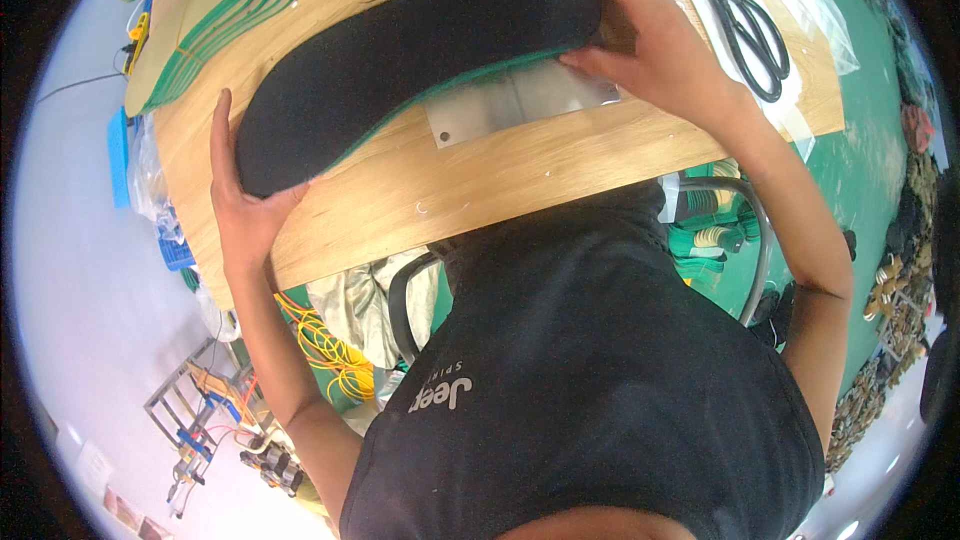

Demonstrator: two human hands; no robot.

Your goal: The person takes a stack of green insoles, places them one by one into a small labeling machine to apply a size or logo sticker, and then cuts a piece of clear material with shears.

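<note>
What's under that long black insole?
A shiny metal plate pokes out along its near edge, with wooden table around it. The insole covers the rest, so anything else there can't be seen.

Arms (280, 360) extended; left grip (246, 218), thumb (286, 198) splayed; right grip (660, 45) curled, farther forward.
</note>
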